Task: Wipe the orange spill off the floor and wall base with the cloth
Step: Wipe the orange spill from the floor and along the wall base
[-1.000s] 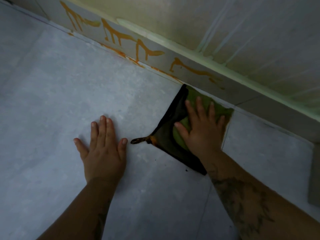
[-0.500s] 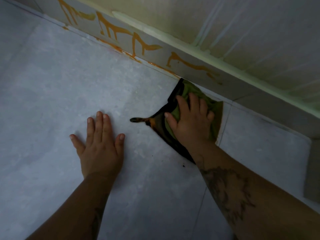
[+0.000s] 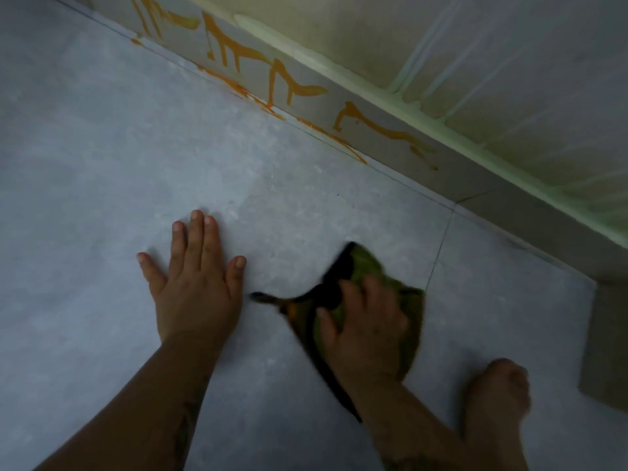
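Observation:
A green cloth (image 3: 409,300) with a dark border lies on the grey floor tile, away from the wall. My right hand (image 3: 367,328) presses down on it, fingers curled into the fabric, blurred by motion. My left hand (image 3: 195,283) rests flat on the floor with fingers apart, to the left of the cloth's dark corner tip. Orange spill (image 3: 282,79) runs in drips down the grey wall base (image 3: 469,178), with more orange along the floor seam (image 3: 326,134) below it.
A bare foot (image 3: 499,392) stands on the floor just right of my right forearm. A grey block or step (image 3: 605,341) juts out at the right edge. Pale green wall panels (image 3: 441,45) rise above the base. A tile joint (image 3: 438,246) runs beside the cloth.
My right hand has dragged the cloth back from the wall base toward me across the floor. The left hand stayed planted. The foot has come into view.

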